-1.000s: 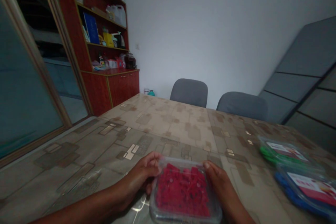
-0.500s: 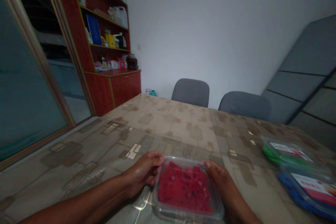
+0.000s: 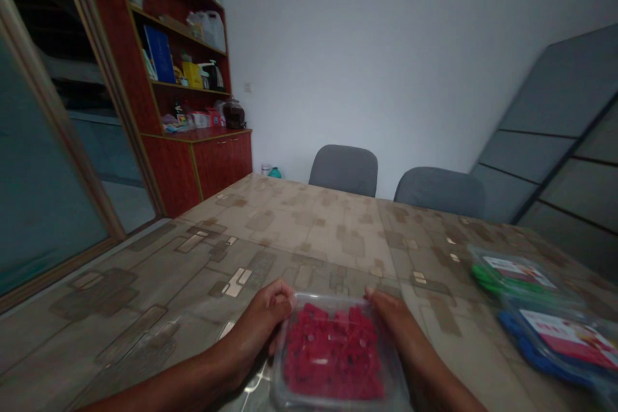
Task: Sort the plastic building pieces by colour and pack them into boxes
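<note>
A clear plastic container (image 3: 333,354) full of small red pieces sits in front of me at the bottom of the view, its lid side facing up. My left hand (image 3: 268,312) grips its far left corner, thumb on the rim and fingers curled at the side. At the far right corner, my right hand (image 3: 389,315) holds the edge, with most of its fingers hidden behind the wrist and container. What the red pieces are, I cannot make out exactly.
To the right lie a clear container with green contents (image 3: 516,277) and one with blue contents (image 3: 560,335), both with printed labels. The patterned table (image 3: 309,225) has two grey chairs (image 3: 344,169) behind it. A red-brown cabinet (image 3: 219,164) stands at the back left.
The view has turned slightly to the right. Both hands are still on the red container, and the left hand's fingers have shifted a little at its corner.
</note>
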`<state>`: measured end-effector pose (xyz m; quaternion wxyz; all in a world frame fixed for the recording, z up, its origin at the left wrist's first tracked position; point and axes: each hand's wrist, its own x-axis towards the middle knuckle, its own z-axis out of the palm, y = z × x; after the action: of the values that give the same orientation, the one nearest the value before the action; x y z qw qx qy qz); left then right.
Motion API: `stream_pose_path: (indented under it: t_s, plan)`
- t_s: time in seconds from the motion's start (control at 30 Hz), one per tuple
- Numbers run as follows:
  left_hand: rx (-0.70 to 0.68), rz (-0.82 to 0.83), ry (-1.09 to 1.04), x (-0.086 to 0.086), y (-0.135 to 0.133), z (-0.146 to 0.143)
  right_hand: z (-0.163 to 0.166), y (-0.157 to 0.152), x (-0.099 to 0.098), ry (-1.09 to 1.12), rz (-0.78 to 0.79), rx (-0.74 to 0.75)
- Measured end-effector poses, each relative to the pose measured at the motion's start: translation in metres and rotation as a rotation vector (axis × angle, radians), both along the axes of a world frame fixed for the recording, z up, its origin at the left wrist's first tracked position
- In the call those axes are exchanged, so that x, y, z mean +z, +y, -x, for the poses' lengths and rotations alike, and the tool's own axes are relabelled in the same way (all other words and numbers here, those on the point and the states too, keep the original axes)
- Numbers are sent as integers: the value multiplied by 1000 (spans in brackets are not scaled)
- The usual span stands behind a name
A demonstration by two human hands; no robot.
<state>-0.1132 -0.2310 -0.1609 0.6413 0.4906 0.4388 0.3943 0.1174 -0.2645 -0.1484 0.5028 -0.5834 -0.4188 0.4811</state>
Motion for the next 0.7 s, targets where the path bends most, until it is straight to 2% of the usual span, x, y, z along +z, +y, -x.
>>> stream_pose_path:
  t_s: [0.27,0.53,0.7]
  plan:
    - [27,3,-21,-4,-8,-1,-3,10,-16,21,10,29]
    - [3,253,-211,-7,0,6,-3,11,-20,52,50,-2]
    - [-30,306,-240,-6,6,8,-7,13,-17,36,70,22]
